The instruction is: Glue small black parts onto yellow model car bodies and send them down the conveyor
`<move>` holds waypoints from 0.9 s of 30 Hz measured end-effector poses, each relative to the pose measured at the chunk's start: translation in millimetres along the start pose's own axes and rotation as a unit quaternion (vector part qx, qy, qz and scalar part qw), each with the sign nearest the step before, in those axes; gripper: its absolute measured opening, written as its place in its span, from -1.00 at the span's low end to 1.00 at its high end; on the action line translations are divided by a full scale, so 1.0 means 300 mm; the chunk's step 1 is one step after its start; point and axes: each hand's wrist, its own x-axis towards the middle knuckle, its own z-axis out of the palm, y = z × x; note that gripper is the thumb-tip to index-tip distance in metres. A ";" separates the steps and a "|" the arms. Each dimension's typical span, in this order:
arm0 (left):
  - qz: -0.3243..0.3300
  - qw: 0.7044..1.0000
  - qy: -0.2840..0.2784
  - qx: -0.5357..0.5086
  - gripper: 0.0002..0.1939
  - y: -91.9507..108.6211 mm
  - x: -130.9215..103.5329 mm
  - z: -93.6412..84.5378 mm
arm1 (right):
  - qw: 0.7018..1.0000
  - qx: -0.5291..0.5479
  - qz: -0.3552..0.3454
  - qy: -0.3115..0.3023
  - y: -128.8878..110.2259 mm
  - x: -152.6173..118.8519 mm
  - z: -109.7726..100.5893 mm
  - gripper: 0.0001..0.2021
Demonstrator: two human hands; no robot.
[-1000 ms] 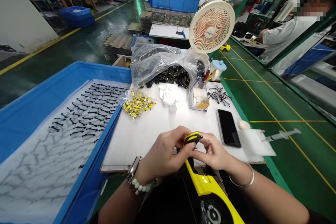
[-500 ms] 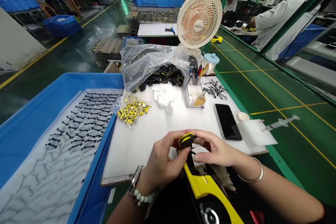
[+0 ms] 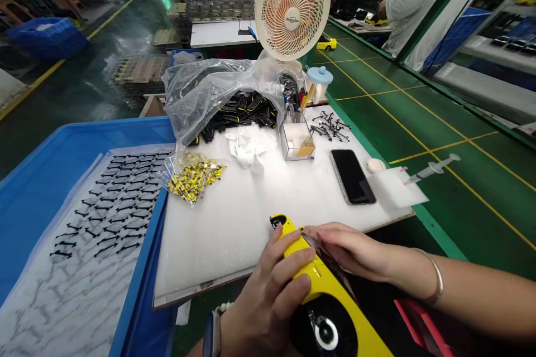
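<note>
A long yellow and black plastic body [image 3: 324, 274] with a round black part and a silvery ring lies tilted at the bottom centre, in front of the table's near edge. My left hand [image 3: 278, 284] is wrapped over its left side, fingers across the yellow top. At the far part of its right side, my right hand [image 3: 349, 248] has its fingers pressed together at the edge, near a thin dark piece. What the right fingertips pinch is too small to make out. The undersides of both hands and the body's lower end are hidden.
A white-topped table [image 3: 201, 245] bears a bag of black parts [image 3: 243, 109], a bag of yellow pieces [image 3: 195, 178], a phone [image 3: 353, 177], a syringe [image 3: 433, 168] and a fan [image 3: 293, 8]. Left is a blue tray [image 3: 37, 150] with rows of black pieces. A person [image 3: 419, 0] stands back right.
The yellow body has turned, showing more of its yellow side. My left hand has shifted from its far end onto that side, my right hand to the right edge. The camera view has moved.
</note>
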 end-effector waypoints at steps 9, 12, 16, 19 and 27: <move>0.031 0.997 0.040 0.064 -0.35 -0.038 0.009 0.011 | 0.995 0.047 0.081 -0.046 -0.047 0.020 -0.012 -0.76; 0.020 0.996 0.058 0.065 -0.51 -0.043 -0.009 0.014 | 0.996 0.054 0.067 -0.035 -0.048 0.006 -0.001 -0.75; 0.014 0.995 0.055 0.080 -0.55 -0.040 -0.005 0.007 | 0.994 0.035 0.077 -0.063 -0.058 -0.016 0.003 -0.69; 0.036 0.994 0.052 0.084 -0.51 -0.036 0.015 0.003 | 0.993 0.059 0.081 -0.062 -0.058 -0.020 0.014 -0.67; 0.102 0.980 0.054 0.161 -0.76 0.000 0.135 -0.016 | 0.994 -0.067 -0.052 0.070 -0.069 -0.081 -0.046 -0.72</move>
